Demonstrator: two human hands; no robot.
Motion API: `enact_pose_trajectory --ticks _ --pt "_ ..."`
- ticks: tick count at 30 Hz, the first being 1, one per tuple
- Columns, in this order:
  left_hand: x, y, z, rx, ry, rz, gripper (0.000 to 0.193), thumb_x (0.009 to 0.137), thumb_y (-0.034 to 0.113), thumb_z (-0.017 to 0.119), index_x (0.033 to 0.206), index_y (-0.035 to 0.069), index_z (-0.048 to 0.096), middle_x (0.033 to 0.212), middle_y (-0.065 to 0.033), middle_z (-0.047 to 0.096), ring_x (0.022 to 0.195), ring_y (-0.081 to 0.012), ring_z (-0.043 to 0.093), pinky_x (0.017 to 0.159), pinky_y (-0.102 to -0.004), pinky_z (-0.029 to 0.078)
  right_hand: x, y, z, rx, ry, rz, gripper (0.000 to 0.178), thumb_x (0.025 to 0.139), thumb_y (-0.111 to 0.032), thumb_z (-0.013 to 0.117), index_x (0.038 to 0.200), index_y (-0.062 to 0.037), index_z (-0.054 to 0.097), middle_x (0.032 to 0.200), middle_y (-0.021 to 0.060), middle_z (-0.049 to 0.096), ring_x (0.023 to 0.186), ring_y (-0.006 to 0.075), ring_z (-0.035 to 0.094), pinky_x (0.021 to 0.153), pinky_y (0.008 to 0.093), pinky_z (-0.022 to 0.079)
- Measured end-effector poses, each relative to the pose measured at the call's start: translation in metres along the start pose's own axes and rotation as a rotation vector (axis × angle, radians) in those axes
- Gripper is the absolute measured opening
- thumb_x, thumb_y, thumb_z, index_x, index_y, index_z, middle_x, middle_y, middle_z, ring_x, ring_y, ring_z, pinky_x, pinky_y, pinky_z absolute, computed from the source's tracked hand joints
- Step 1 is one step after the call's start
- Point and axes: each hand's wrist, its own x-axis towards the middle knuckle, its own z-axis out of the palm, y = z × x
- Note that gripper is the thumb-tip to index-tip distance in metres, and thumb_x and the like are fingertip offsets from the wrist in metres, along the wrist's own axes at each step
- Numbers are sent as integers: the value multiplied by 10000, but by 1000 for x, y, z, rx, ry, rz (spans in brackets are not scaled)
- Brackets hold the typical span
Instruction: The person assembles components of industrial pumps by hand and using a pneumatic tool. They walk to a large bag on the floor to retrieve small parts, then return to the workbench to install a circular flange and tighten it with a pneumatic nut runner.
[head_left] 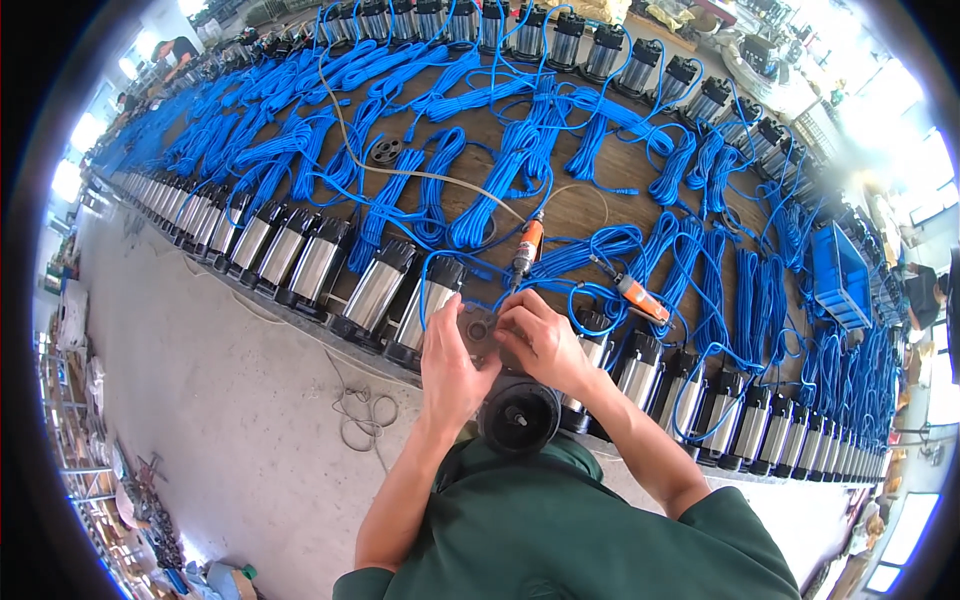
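Note:
A flat dark grey part with a round hub in its middle is between my two hands. My left hand grips its left side, thumb below and fingers along the edge. On the other side, my right hand has its fingers bent and pinched at the part's right edge; their tips are partly hidden. Just below my hands, close to my body, is the black round end of a pump, with a short shaft standing up from its centre. Beyond my fingers, an orange power screwdriver points its tip towards them.
Steel-bodied pumps with black ends line the near edge of the brown table, and more line its far edge. Bundled blue cables cover much of it. A second orange tool lies right, beyond it a blue crate. A cord lies on the floor.

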Motion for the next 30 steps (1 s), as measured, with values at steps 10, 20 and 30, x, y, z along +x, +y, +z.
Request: enact_pose_trajectory --ticks 10,20,30 --pt "-1 -11 -3 11 70 -7 839 688 13 874 1414 -1 453 1199 -205 669 1080 -368 694 944 -436 568 5 1 -2 -102 -59 -36 158 893 -12 767 992 26 649 1104 125 668 838 299 735 734 388 597" --pt "-2 -8 -3 36 107 1 772 691 44 895 1345 0 487 1196 -220 641 1100 -415 649 951 -482 539 -10 153 17 -514 -204 375 108 932 -116 690 936 -12 722 867 147 766 805 247 776 674 390 613" --pt "-2 -12 -5 -55 65 2 788 706 -15 873 1383 -11 470 1296 -228 631 1199 -384 652 1048 -452 527 -20 208 50 -977 -536 397 123 821 -109 717 870 -28 794 910 205 780 914 338 785 827 422 639"
